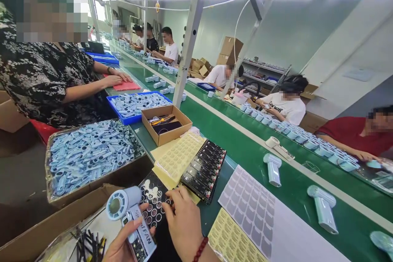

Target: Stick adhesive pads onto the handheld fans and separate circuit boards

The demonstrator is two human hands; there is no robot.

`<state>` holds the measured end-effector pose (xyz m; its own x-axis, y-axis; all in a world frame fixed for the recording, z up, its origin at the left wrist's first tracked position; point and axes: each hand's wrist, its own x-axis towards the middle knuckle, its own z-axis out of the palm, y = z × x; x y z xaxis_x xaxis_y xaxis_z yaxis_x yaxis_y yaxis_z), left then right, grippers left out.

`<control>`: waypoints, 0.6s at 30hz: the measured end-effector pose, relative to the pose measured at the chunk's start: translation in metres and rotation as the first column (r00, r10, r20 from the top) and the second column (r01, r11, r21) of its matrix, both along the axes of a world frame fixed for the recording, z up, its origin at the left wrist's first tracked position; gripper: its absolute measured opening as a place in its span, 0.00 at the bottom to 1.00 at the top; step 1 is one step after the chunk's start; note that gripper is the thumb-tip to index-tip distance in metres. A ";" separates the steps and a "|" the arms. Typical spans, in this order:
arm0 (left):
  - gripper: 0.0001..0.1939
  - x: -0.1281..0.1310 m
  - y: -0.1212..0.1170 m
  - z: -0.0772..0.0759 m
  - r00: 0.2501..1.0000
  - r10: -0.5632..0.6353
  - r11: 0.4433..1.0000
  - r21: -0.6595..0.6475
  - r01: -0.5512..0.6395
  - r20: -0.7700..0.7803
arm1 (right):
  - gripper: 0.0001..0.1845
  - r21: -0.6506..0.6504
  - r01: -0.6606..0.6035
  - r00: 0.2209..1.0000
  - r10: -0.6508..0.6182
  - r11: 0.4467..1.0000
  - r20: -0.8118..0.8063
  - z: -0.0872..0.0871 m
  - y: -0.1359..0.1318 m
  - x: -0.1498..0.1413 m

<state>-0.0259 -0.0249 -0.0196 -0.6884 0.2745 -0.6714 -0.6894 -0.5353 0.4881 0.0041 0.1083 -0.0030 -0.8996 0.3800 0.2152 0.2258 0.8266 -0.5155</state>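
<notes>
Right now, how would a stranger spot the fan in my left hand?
Find the long green belt, then drop to the view's bottom, left of centre. There your left hand grips a light-blue fan. Unlike the fans on the belt, it's hand-held and shows the word FAN.

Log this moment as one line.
left hand: holds light-blue fan | right hand: at black sheet with rings | nearby: black panel stack, grey label sheet

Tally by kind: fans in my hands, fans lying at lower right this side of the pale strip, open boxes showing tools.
Held fan, left hand: 1
Lower-right fans, one cut off by the frame: 3
Open tool box: 1
Total: 5
</notes>
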 end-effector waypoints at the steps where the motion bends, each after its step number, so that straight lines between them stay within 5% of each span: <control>1: 0.30 -0.001 0.002 -0.001 1.000 -0.008 1.000 0.025 0.007 0.003 | 0.12 0.005 0.012 1.000 -0.012 1.000 0.005 -0.001 0.000 -0.001; 7: 0.44 -0.006 0.011 -0.010 0.998 0.050 0.998 0.035 -0.049 -0.027 | 0.15 0.005 0.044 0.999 -0.044 0.999 0.010 -0.004 0.002 -0.003; 18: 0.36 -0.016 0.010 -0.015 0.998 -0.060 0.994 0.095 0.060 0.001 | 0.14 -0.028 0.015 0.995 -0.018 0.999 -0.102 -0.011 0.001 -0.005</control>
